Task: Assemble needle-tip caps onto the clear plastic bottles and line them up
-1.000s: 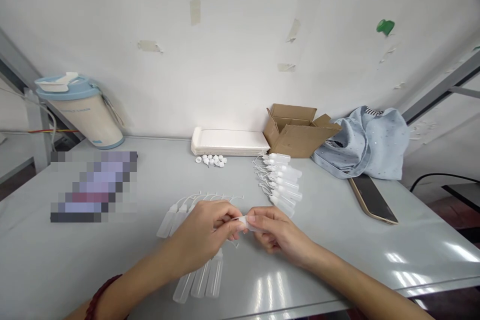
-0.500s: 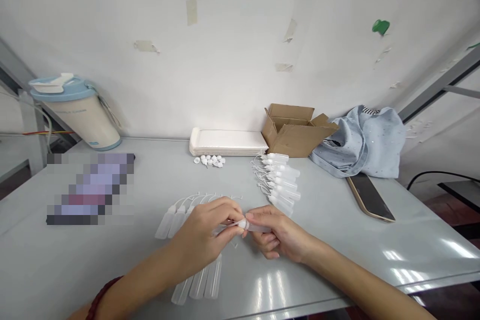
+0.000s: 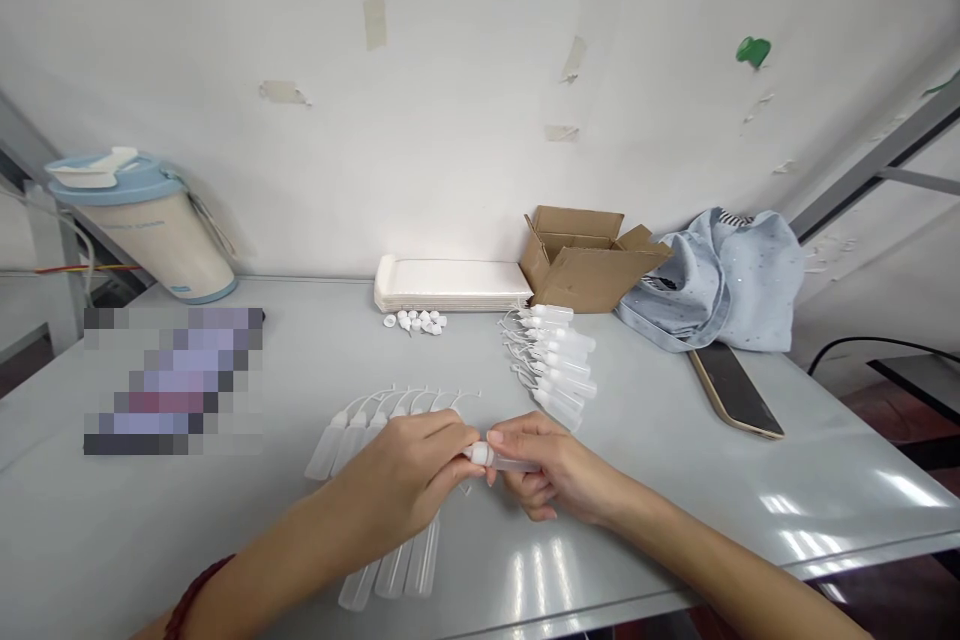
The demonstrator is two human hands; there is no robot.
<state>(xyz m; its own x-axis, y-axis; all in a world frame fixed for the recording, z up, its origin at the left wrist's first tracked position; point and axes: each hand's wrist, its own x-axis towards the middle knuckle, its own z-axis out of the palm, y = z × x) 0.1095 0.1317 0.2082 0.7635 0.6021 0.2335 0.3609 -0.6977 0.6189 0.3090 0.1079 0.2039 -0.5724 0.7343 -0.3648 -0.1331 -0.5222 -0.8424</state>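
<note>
Both my hands meet over the near middle of the grey table [image 3: 675, 440]. My right hand [image 3: 544, 470] grips a small clear plastic bottle [image 3: 504, 461] lying sideways. My left hand [image 3: 409, 475] pinches the white cap end [image 3: 478, 455] of that bottle. Under and behind my left hand lies a row of uncapped clear bottles [image 3: 352, 425] with thin white tethers. Further back on the right, a row of capped bottles [image 3: 559, 360] lies in a stack. A small heap of white caps [image 3: 420, 321] sits near the far wall.
A white flat stack of trays [image 3: 450, 282] and an open cardboard box [image 3: 585, 260] stand at the back. A light blue cloth bag [image 3: 720, 285] and a dark phone [image 3: 731, 390] lie at right. A blue-lidded jug [image 3: 142, 220] stands at far left.
My hands have drawn slightly nearer the table edge and my left fingers have shifted on the white cap against the bottle. Nothing else has moved.
</note>
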